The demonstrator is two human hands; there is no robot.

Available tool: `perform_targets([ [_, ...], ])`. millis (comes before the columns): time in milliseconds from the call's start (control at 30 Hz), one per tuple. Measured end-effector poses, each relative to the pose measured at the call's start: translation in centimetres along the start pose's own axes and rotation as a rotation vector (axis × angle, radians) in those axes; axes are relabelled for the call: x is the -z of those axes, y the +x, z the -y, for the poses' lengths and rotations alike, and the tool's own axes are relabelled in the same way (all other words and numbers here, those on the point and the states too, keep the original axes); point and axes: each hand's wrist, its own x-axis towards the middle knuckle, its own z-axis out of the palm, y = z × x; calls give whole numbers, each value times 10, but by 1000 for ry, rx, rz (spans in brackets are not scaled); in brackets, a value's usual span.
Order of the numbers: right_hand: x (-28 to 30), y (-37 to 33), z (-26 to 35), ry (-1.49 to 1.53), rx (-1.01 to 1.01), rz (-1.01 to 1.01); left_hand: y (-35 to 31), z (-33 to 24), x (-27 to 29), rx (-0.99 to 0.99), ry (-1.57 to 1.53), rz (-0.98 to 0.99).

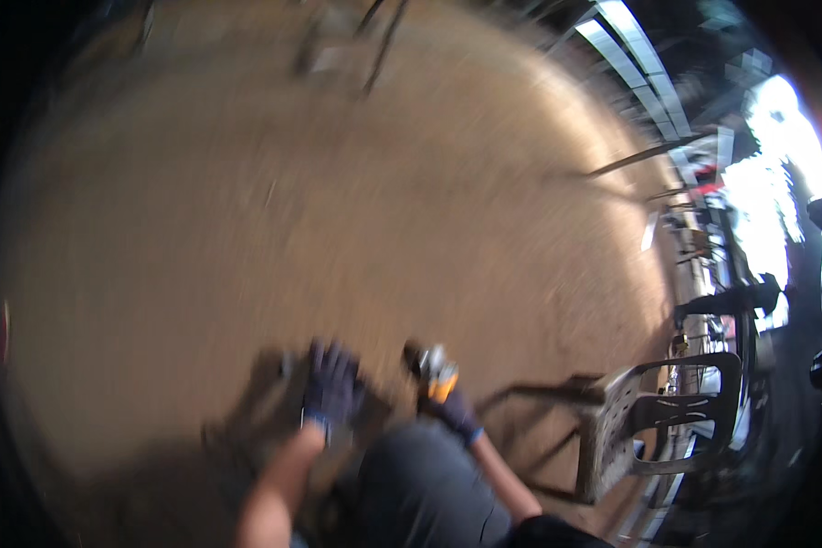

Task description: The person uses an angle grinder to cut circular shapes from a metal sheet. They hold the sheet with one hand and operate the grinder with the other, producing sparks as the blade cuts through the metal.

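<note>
My right hand point(453, 413), in a dark glove, is closed round a yellow and silver power tool point(440, 374) that looks like an angle grinder. Its dark, rounded front end points up and to the left. My left hand point(331, 382), gloved too, is stretched out to the left of the tool, its fingers extended and apart. Something dark lies under and beside that hand, too blurred to name. Between my forearms, my knee in grey cloth point(420, 484) covers part of the view.
A worn plastic chair point(612, 429) with holes in its seat stands close on my right. Brown floor point(338, 219) spreads ahead. Thin dark legs of a stand point(385, 46) rise at the far side. Off to the right are a dark-clothed person point(731, 300) and bright daylight.
</note>
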Motion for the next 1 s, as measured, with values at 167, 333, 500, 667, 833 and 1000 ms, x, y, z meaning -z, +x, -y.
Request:
perform_targets([
  [167, -16, -17, -24, 840, -81, 192, -5, 8, -33, -17, 40, -65],
  [333, -29, -30, -34, 539, -215, 112, -1, 9, -43, -24, 75, -169],
  [500, -37, -43, -51, 460, -180, 140, 4, 5, -42, 50, 119, -21],
  [667, -48, -57, -55, 501, -220, 66, 6, 9, -43, 75, 62, -128],
  [833, -49, -51, -44, 468, -294, 80, 4, 15, -37, 236, 106, -223],
  [1000, -40, -34, -31, 581, -140, 166, 2, 18, -38, 240, 174, -259],
])
